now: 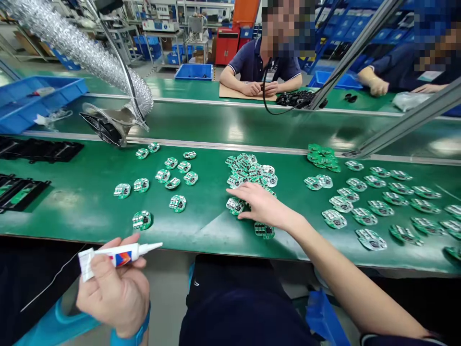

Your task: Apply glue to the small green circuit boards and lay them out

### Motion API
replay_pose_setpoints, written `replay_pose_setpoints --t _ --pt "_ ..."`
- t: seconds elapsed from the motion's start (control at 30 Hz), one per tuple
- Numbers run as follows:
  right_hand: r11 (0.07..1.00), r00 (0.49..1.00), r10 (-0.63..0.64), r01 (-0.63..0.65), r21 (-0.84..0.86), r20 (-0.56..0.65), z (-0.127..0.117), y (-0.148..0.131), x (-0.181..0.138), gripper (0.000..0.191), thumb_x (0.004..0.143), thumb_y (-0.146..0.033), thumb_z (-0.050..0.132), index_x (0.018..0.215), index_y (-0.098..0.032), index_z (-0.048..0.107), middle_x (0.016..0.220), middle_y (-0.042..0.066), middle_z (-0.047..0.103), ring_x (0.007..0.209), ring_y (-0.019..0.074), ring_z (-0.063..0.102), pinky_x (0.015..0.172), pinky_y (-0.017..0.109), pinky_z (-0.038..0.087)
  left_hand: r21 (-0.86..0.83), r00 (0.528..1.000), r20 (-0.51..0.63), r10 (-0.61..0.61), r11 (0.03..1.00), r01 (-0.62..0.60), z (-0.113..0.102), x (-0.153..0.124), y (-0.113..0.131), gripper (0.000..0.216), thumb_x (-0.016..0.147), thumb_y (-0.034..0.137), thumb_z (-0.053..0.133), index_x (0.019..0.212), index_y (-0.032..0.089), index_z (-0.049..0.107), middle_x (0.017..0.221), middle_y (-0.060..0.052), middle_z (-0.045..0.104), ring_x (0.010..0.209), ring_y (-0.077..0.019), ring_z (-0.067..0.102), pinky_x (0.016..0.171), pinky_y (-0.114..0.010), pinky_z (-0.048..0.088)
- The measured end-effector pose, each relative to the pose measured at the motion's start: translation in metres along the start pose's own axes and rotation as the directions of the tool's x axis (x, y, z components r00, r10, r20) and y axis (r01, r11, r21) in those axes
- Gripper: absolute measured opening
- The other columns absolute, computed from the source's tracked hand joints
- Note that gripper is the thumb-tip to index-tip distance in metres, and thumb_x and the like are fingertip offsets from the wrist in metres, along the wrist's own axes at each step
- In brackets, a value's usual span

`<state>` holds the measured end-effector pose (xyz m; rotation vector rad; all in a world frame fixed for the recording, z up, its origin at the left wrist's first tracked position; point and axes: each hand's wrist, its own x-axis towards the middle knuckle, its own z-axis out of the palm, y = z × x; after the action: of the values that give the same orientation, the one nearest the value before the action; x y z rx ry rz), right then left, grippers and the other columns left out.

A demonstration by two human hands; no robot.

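My left hand (115,288) is closed around a white glue tube (122,254) with a red, blue and orange label. The tube's pointed nozzle faces right, just off the table's front edge. My right hand (261,204) reaches over the table with its fingers apart, at the near side of a heap of green circuit boards (248,166). One rounded circuit board (235,205) lies between its thumb and fingers; whether they touch it I cannot tell. Another circuit board (264,230) lies partly below that hand. Closest to the nozzle is a single circuit board (141,220).
Several boards (173,163) are spread left of the heap, and rows of boards (382,207) cover the right side. Black trays (21,192) lie at the left. A fume hose (140,91) hangs above the back edge. A co-worker (261,62) sits opposite, beyond a metal rail.
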<state>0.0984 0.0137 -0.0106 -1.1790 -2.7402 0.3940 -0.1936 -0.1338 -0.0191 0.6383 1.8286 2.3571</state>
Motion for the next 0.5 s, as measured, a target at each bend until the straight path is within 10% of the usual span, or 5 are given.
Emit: replay_pose_setpoints --t 0.23,0.5 --pt "0.995 0.998 -0.032 0.037 0.098 -0.049 0.01 -0.008 -0.002 0.077 0.083 -0.021 0.084 0.153 -0.019 0.053 0.125 0.015 0.069 0.121 0.0332 0.059 0.105 0.052 0.049 -0.02 0.956 0.281 -0.087 0.995 0.097 0.018 -0.042 0.004 0.038 0.096 0.049 0.066 0.096 0.012 0.071 0.08 -0.008 0.08 0.048 -0.0152 0.065 0.04 -0.025 0.05" --pt "0.963 0.956 -0.23 0.25 0.097 -0.182 0.006 -0.068 -0.022 0.085 0.089 -0.026 0.078 0.162 -0.014 0.037 0.109 0.012 0.071 0.1 0.0292 0.063 0.092 0.048 0.054 0.112 0.839 0.534 0.104 0.975 -0.192 0.031 -0.066 -0.007 0.029 0.106 0.039 0.057 0.107 0.017 0.074 0.093 -0.006 0.083 0.05 -0.0093 0.068 0.052 -0.019 0.056"
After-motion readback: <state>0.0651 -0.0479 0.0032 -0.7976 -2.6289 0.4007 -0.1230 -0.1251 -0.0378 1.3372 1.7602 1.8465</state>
